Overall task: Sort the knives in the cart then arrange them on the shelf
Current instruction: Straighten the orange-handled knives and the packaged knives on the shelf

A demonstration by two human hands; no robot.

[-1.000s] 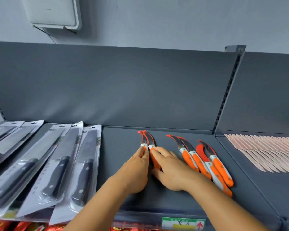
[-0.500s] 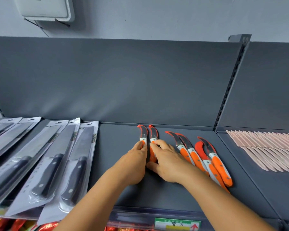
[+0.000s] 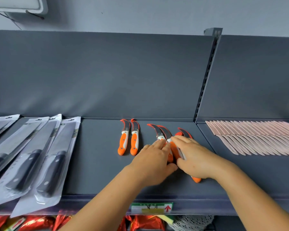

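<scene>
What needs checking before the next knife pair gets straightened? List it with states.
1. First pair straight and side by side: ok.
2. Middle pair parallel to the first: not ok, angled.
3. Left hand and right hand on the handles, off the blades: ok.
4. Right pair aligned: cannot tell, mostly hidden.
5. Room on the shelf to its left: ok.

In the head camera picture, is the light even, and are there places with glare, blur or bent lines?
Head view: soft, fairly even light; pale glare patches on the plastic packaged knives and a faint sheen on the back panel. The left hand looks slightly motion-blurred. Wide-angle distortion tilts the shelf upright and fans the packages outward.
</scene>
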